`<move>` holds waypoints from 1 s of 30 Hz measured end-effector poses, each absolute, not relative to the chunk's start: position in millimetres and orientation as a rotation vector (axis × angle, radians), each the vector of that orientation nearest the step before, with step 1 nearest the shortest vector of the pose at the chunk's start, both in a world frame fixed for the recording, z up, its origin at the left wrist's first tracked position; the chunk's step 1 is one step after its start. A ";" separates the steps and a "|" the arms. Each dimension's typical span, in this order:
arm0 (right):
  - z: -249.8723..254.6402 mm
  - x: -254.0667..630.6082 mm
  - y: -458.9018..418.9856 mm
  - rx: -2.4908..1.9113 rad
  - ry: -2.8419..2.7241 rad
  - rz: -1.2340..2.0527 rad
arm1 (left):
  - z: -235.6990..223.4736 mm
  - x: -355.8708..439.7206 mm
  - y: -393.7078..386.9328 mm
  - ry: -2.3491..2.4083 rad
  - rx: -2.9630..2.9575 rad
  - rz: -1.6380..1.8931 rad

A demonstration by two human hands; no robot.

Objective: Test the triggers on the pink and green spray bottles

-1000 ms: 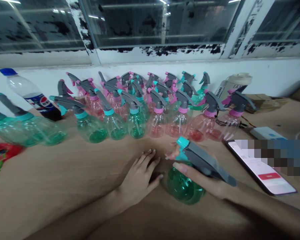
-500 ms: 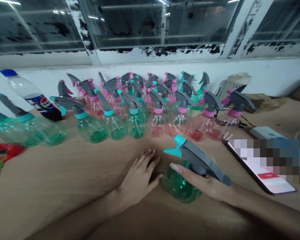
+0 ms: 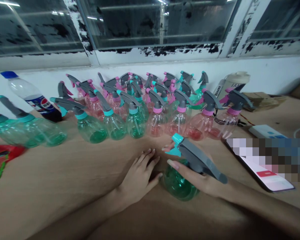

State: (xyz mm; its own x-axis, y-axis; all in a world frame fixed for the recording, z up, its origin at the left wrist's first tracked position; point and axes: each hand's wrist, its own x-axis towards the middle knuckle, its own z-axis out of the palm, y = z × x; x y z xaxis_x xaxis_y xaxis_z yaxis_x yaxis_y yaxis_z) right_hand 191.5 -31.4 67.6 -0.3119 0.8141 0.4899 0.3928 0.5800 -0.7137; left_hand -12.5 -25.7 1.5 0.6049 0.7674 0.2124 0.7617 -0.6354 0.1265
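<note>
Green spray bottle (image 3: 178,184), one: at near side of table (image 3: 72,173), gripped by right hand (image 3: 202,182), trigger head (image 3: 198,156) atop, collar hidden. Left hand (image 3: 138,175): beside it, palm down, fingers loosely spread. Beyond: front-row bottles (image 3: 136,126), heads already fitted.

A phone (image 3: 255,167) lies right of a cola bottle (image 3: 43,101).

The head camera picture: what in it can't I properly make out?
All in the head view:
Right hand: some fingers and the palm, hidden behind the green spray bottle it holds.
Phone: part of its screen, covered by pixelation.
Back-row spray bottles: lower parts, behind the front row.
Red packet: cut off by the left edge.
</note>
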 end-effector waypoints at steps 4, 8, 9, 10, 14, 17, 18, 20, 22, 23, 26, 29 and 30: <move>69.2 190.6 -33.6 -0.972 -1.839 0.678 | 2.9 -12.1 -27.0 1.275 2.711 0.522; 65.3 190.4 -32.3 -0.971 -1.803 0.711 | 10.2 -10.4 -36.7 1.172 2.597 0.675; 64.8 190.0 -31.7 -0.949 -1.797 0.738 | 12.5 -9.7 -40.2 1.146 2.577 0.691; 64.9 189.4 -31.3 -0.924 -1.794 0.769 | 14.6 -9.0 -44.0 1.125 2.562 0.697; 68.2 185.8 -32.8 -0.848 -1.784 0.810 | 21.0 -6.2 -58.4 1.132 2.495 0.696; 68.8 179.4 -36.3 -0.875 -1.787 0.773 | 24.5 -5.7 -68.1 1.209 2.453 0.731; 68.3 175.5 -37.4 -0.879 -1.779 0.774 | 26.0 -6.2 -71.3 1.243 2.442 0.730; 66.7 164.1 -39.4 -0.857 -1.748 0.811 | 29.8 -8.2 -77.5 1.322 2.402 0.707; 65.6 148.6 -40.7 -0.817 -1.698 0.858 | 34.3 -12.6 -83.0 1.411 2.341 0.693; 65.5 139.8 -41.0 -0.797 -1.678 0.875 | 36.5 -15.8 -85.5 1.450 2.319 0.700; 66.5 112.9 -40.6 -0.694 -1.683 0.902 | 41.1 -30.8 -91.9 1.561 2.321 0.769; 67.6 89.9 -38.5 -0.567 -1.752 0.930 | 43.4 -54.0 -99.3 1.699 2.285 0.786; 67.7 83.9 -37.9 -0.545 -1.782 0.937 | 44.0 -63.5 -102.1 1.735 2.248 0.777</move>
